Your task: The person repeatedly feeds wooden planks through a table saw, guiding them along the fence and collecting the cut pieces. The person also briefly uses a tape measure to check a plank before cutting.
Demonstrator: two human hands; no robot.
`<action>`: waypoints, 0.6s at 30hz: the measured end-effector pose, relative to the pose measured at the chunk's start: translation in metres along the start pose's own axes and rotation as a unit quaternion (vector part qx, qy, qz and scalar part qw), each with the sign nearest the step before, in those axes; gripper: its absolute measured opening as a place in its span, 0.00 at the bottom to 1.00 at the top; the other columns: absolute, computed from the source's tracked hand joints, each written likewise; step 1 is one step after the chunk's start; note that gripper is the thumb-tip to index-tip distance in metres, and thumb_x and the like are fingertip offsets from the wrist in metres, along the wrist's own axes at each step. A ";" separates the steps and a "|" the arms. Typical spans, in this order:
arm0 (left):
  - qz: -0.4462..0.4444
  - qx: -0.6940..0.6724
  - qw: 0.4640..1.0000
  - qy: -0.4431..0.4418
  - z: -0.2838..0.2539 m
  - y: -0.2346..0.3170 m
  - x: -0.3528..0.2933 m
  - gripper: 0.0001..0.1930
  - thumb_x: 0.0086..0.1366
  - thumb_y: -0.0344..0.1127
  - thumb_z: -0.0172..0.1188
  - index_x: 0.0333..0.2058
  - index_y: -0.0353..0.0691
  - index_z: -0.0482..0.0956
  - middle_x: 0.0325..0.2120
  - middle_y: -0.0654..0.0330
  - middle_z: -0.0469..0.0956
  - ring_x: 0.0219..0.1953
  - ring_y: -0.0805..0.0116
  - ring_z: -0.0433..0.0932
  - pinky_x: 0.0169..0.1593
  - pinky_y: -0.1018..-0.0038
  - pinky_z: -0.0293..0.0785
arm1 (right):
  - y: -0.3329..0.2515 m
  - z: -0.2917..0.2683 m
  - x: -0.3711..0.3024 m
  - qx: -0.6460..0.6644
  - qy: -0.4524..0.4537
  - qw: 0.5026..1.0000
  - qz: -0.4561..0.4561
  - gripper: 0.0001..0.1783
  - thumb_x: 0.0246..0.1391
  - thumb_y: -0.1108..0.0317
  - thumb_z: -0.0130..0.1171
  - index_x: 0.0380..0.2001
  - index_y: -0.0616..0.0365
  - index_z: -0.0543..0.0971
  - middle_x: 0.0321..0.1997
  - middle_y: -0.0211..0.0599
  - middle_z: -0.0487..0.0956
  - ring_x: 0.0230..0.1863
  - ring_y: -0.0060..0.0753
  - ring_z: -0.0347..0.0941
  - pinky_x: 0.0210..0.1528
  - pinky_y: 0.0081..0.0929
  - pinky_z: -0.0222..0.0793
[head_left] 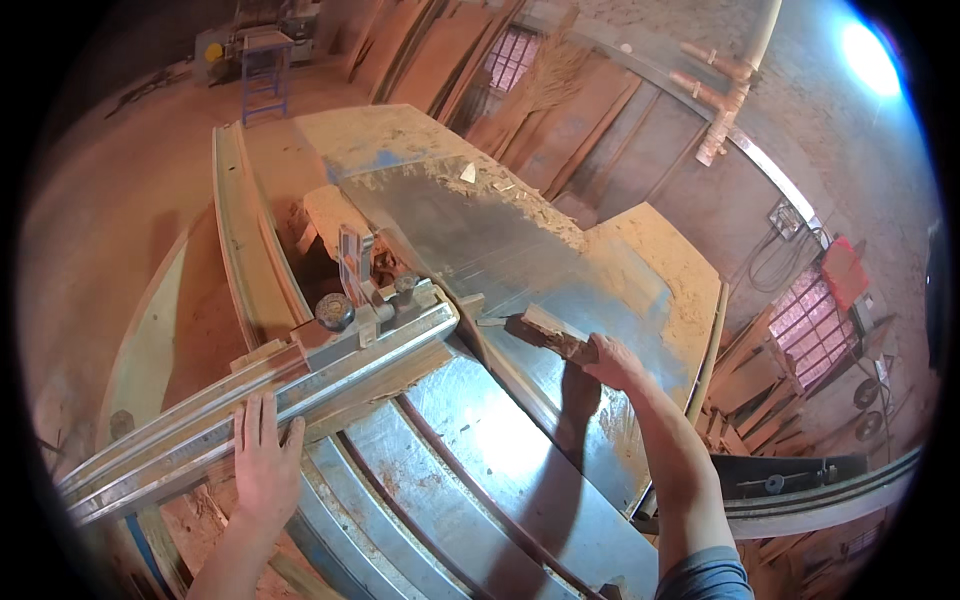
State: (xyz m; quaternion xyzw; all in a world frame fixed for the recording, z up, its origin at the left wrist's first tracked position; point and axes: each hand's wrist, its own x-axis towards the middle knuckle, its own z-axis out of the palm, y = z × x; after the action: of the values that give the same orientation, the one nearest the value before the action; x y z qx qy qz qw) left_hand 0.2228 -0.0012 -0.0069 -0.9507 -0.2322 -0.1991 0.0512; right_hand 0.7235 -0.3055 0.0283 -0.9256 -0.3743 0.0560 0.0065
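Grooved metal plates are forming the near work surface, their slots running diagonally toward the lower right. At the lower edge, a blue-grey sleeve is ending partway along the right arm. The left hand is lying flattened against a long metal rail, its fingers extending, its thumb standing apart, and its palm grasping nothing. Along the rail's near side, a wooden strip is running beside the plates.

Farther right, the right hand is closing around the right end of a short, rough-edged wood piece. This piece is pointing away to the left, over the smooth metal beyond the rail's end; its underside is being hidden, so whether it is touching the metal cannot be told. The right arm is casting a dark shadow across the plates.

On the rail, a round black knob is standing near an upright metal bracket. Beyond, a broad metal tabletop is stretching away, with sawdust covering its borders.

In the background, boards are leaning against the wall, a red cloth-like item is hanging above a barred window, and a blue-legged stand is occupying the floor at upper left.
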 end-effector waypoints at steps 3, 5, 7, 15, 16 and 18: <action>0.019 0.001 1.000 0.013 0.001 -0.001 0.001 0.17 0.58 0.27 0.56 0.47 0.33 0.81 0.63 0.32 0.62 0.67 0.32 0.59 0.69 0.40 0.54 | 0.000 0.000 -0.016 0.038 0.036 0.998 0.025 0.34 0.50 0.55 0.67 0.57 0.60 0.71 0.55 0.55 0.77 0.57 0.58 0.73 0.58 0.44 0.69; 0.022 0.005 1.000 0.018 0.004 -0.002 0.000 0.17 0.57 0.27 0.57 0.46 0.32 0.81 0.64 0.32 0.61 0.67 0.32 0.59 0.69 0.40 0.55 | -0.004 -0.011 -0.016 0.055 0.056 0.997 0.002 0.32 0.51 0.54 0.66 0.54 0.61 0.71 0.53 0.57 0.77 0.55 0.61 0.73 0.55 0.46 0.69; 0.018 0.003 1.000 0.009 0.003 0.000 0.001 0.17 0.58 0.28 0.57 0.46 0.32 0.81 0.64 0.33 0.61 0.67 0.33 0.59 0.69 0.40 0.55 | -0.017 -0.035 -0.014 0.056 0.083 0.994 -0.036 0.29 0.54 0.52 0.63 0.51 0.61 0.72 0.49 0.59 0.78 0.52 0.62 0.74 0.51 0.49 0.70; 0.020 -0.006 0.999 0.024 0.008 -0.006 -0.004 0.20 0.56 0.26 0.58 0.50 0.36 0.80 0.63 0.34 0.62 0.69 0.34 0.56 0.69 0.40 0.53 | -0.156 -0.120 0.037 -0.073 -0.011 0.989 -0.131 0.24 0.55 0.50 0.61 0.46 0.58 0.77 0.42 0.51 0.83 0.47 0.57 0.79 0.47 0.48 0.74; 0.017 -0.004 1.000 0.016 0.006 -0.005 -0.003 0.20 0.56 0.26 0.58 0.49 0.36 0.79 0.64 0.35 0.62 0.69 0.34 0.56 0.69 0.40 0.53 | -0.162 -0.120 0.044 -0.090 -0.014 0.986 -0.143 0.23 0.55 0.50 0.61 0.45 0.57 0.79 0.42 0.50 0.83 0.47 0.55 0.79 0.47 0.47 0.74; 0.011 -0.001 1.000 0.001 0.004 -0.002 -0.002 0.20 0.56 0.26 0.58 0.49 0.36 0.79 0.64 0.35 0.62 0.69 0.34 0.56 0.70 0.40 0.53 | -0.170 -0.120 0.052 -0.115 -0.029 0.978 -0.169 0.23 0.55 0.50 0.60 0.47 0.55 0.80 0.42 0.49 0.83 0.45 0.56 0.79 0.46 0.48 0.73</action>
State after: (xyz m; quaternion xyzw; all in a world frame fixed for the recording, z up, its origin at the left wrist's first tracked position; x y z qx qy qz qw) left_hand 0.2213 0.0008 -0.0114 -0.9530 -0.2215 -0.1996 0.0527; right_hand 0.6562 -0.1436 0.1514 -0.8417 -0.5290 0.0370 -0.1017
